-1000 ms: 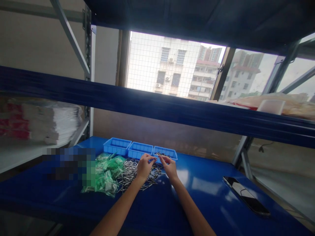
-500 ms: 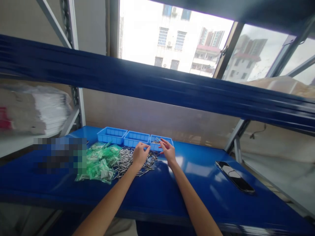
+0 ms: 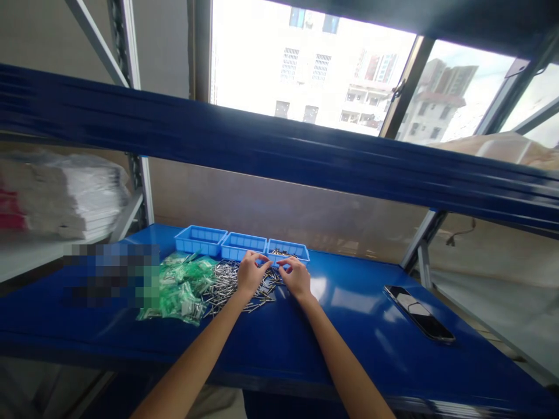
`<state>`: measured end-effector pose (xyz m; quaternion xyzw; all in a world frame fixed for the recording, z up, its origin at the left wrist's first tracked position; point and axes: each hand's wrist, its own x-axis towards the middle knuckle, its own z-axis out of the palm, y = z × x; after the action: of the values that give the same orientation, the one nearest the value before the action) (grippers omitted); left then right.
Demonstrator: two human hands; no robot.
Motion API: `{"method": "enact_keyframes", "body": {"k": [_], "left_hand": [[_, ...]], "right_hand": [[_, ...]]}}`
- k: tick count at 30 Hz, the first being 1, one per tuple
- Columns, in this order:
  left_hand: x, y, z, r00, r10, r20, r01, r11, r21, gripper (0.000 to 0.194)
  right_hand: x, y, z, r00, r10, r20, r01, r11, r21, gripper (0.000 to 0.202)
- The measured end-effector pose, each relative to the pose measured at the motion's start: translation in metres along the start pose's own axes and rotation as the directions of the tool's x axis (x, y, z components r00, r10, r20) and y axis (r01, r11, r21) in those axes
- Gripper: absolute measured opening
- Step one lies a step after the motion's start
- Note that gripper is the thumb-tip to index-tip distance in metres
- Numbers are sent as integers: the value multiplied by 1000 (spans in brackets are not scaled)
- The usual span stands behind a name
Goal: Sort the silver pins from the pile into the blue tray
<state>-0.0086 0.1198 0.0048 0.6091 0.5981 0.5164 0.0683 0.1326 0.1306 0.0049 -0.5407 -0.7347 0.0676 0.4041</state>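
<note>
My left hand [image 3: 252, 274] is over a pile of thin silver metal pins [image 3: 225, 285], thumb and fingers in a pinch. Close beside it, my right hand [image 3: 297, 278] also has its thumb and fingertips drawn together, in front of the right blue bin [image 3: 303, 256]. Whatever lies between the fingertips of either hand is too small to make out. More thin metal pieces lie inside that right bin. The middle bin [image 3: 236, 252] and the left bin [image 3: 187, 245] stand in line with it, with no contents visible.
Green plastic bags [image 3: 181, 297] of metal pieces lie left of the pile. A dark phone [image 3: 419, 314] rests on the blue tabletop [image 3: 349, 343] at the right. A blue shelf beam [image 3: 262, 154] crosses above the hands. Wrapped stacks [image 3: 96, 198] sit at far left.
My right hand has come down and slightly left from the right bin's opening, its fingers drawing together near my left hand. My left hand has barely moved.
</note>
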Motion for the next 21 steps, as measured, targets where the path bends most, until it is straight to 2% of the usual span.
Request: {"method": "enact_keyframes", "body": {"k": [7, 17, 21], "left_hand": [[-1, 0, 2, 1000, 9, 20, -9, 1000, 25, 24], [3, -6, 5, 998, 48, 29, -47, 998, -45, 16], [2, -12, 9, 998, 57, 0, -56, 997, -59, 20]], "right_hand": [[0, -3, 1, 998, 30, 58, -27, 998, -49, 17], [-5, -15, 5, 988, 1, 152, 9, 998, -67, 19], [-7, -14, 7, 989, -53, 138, 66, 994, -92, 17]]}}
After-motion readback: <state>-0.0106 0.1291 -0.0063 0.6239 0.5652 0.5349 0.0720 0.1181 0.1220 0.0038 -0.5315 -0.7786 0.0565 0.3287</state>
